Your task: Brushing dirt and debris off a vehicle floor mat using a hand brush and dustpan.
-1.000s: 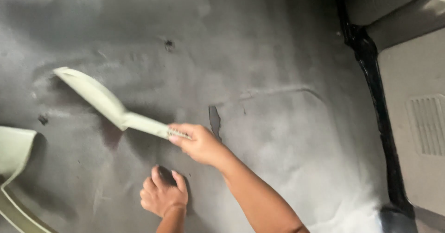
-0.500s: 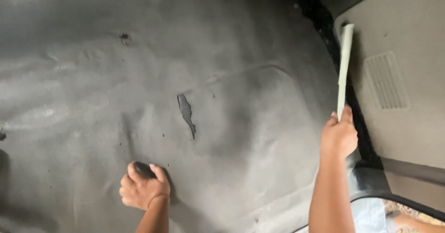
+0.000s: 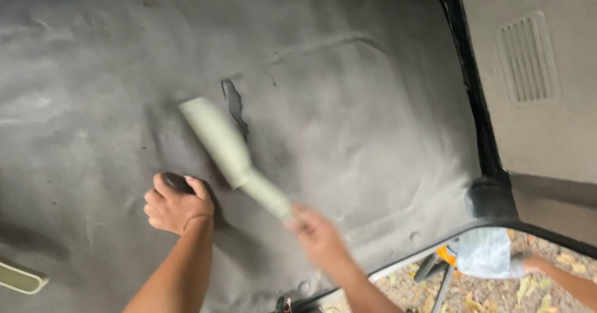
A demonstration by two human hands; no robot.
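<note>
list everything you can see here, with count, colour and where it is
carpet: one, dark grey, fills most of the view
tear in the carpet: one, black, centre, beside the tip of the tool
tool: one, pale green, long with a flared end and narrow handle, slanting across the centre
dark knob: one, black, on the carpet under the left fingers
trim panel: one, beige with a slotted vent, upper right
rubber seal: one, black, along the panel's edge
pale green piece: one, lower left edge
another person's hand: one, lower right, outside on leafy ground
left hand: one, curled on the knob
right hand: one, blurred, gripping the tool's handle
</note>
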